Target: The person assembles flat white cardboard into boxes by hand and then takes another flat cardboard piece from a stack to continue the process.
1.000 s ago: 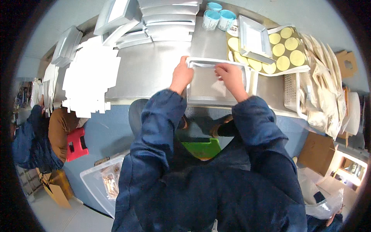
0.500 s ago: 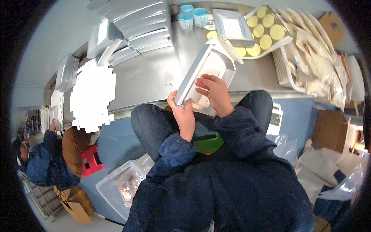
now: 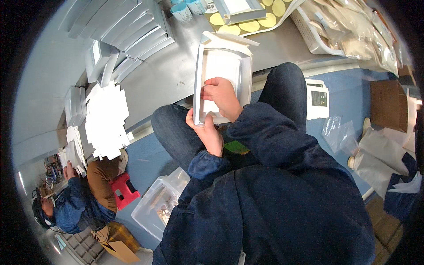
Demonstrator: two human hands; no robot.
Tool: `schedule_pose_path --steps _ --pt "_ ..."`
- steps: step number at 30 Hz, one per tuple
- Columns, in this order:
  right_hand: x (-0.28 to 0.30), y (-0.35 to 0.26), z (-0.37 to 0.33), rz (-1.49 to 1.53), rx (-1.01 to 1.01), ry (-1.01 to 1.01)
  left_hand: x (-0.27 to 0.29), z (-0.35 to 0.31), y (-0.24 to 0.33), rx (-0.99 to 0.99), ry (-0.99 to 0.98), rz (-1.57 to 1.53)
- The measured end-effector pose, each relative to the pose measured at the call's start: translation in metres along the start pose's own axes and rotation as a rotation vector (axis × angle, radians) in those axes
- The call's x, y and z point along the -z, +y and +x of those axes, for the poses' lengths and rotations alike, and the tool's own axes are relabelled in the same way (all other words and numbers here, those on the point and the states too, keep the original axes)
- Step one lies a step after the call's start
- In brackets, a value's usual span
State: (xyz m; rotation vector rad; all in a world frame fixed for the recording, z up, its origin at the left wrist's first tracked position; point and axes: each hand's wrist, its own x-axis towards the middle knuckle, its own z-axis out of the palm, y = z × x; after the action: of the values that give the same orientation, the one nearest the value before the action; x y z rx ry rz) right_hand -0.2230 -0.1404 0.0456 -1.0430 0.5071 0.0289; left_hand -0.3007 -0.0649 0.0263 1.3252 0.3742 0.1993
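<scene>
Your left hand (image 3: 207,132): it grips the near lower corner of the white box (image 3: 222,70), thumb up along the left wall, the grip closed on that edge.
Your right hand (image 3: 223,95): it lies inside the white box, fingers curled down on the white inner panel; its grip presses there, though you cannot tell whether it pinches anything.
White box: an open, shallow cardboard tray with raised walls, held tilted above your lap, its far end over the edge of the bench (image 3: 176,75), a flap standing open at that far end.
Your knees: in dark jeans, one on each side below the box, over the blue floor (image 3: 145,154).
Bench, left part: rows of flat folded white cartons (image 3: 128,26) lie fanned out.
Bench, far edge: two pale blue cups (image 3: 187,9) stand just beside a sheet of round yellow stickers (image 3: 247,22), and another white tray (image 3: 238,9) rests on that sheet.
Bench, right part: clear bags (image 3: 353,26) are piled in and beside a white basket.
Floor, lower left: a clear plastic bin (image 3: 161,205) sits near your leg; beyond it another person (image 3: 75,207) crouches by a red stool (image 3: 123,190).
</scene>
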Motion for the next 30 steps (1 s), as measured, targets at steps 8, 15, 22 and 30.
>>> schedule_pose_path --steps 8,15,22,30 --pt "-0.002 0.004 -0.003 -0.218 0.139 0.059 -0.004 -0.002 0.010 0.095 0.048 -0.136" --pt "0.005 -0.004 0.002 -0.786 0.241 -0.139 0.009 0.002 -0.007 0.134 0.021 -0.132" --pt "0.010 0.006 -0.004 -0.811 0.284 -0.157 0.017 0.012 -0.009 0.098 -0.056 -0.072" --pt "0.019 0.012 -0.016 -0.769 0.071 -0.301 0.018 0.006 -0.022 0.305 0.004 -0.241"
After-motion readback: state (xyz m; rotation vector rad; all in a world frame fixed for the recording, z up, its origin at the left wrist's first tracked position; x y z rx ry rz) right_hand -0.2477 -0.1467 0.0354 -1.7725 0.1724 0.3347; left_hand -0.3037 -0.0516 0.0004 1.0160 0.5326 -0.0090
